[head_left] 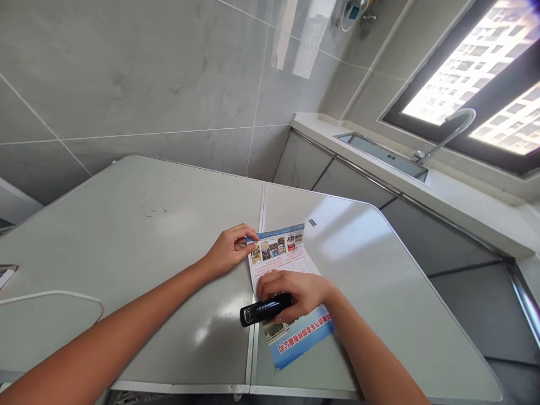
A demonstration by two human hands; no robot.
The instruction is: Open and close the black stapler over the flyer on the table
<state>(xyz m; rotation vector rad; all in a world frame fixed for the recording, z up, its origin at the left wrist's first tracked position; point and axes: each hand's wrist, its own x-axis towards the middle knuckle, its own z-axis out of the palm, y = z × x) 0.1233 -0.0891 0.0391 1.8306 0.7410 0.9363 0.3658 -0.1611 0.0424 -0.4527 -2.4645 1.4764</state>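
Note:
A printed leaflet (302, 263) with small photos, text and blue bands lies on the table, its far part bent upward along a crease. My left hand (228, 250) pinches the leaflet's far left corner between thumb and fingers. Over the leaflet's middle, my right hand (306, 288) is wrapped around a black stapler (262, 311), whose front end points left past the paper's edge. The hand hides the stapler's rear and part of the print. Two short strips of staples (312, 223) rest just beyond the leaflet's far right corner.
The pale folding table (202, 191) has a metal seam down its middle. Several loose staples (154, 212) are scattered on its left half. A white cable (54, 292) curves in at left. Beyond the right edge stand a counter, a sink (379, 152) and a faucet (453, 132).

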